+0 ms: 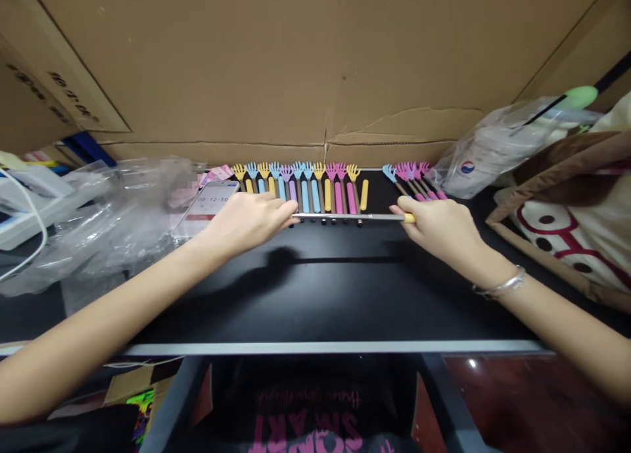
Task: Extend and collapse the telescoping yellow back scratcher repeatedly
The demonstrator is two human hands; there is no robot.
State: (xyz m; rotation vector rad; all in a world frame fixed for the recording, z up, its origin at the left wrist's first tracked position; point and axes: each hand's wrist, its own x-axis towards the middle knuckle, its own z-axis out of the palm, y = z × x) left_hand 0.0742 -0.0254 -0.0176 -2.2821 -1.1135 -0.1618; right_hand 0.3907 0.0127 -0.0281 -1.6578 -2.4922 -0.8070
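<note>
Between my two hands an extended telescopic back scratcher [352, 217] is held level above the black table. My left hand [256, 217] is closed around its thinner end, hiding whatever is at that tip. At the thicker end, my right hand [441, 226] is closed on the rod, where a bit of yellow grip shows between the fingers. Behind the rod lies a row of back scratchers [298, 170] with claw heads in yellow, blue, purple and pink, coloured grips among them. A loose yellow grip [364, 195] ends that row. Further right lies a smaller group of back scratchers [407, 171].
A phone [217, 200] showing a timer lies left, beside crumpled clear plastic bags [128, 216] and a white power strip [34, 210]. At right stand a bagged cup [488, 157] and a brown-edged cloth bag [566, 210]. Cardboard [276, 58] walls the back.
</note>
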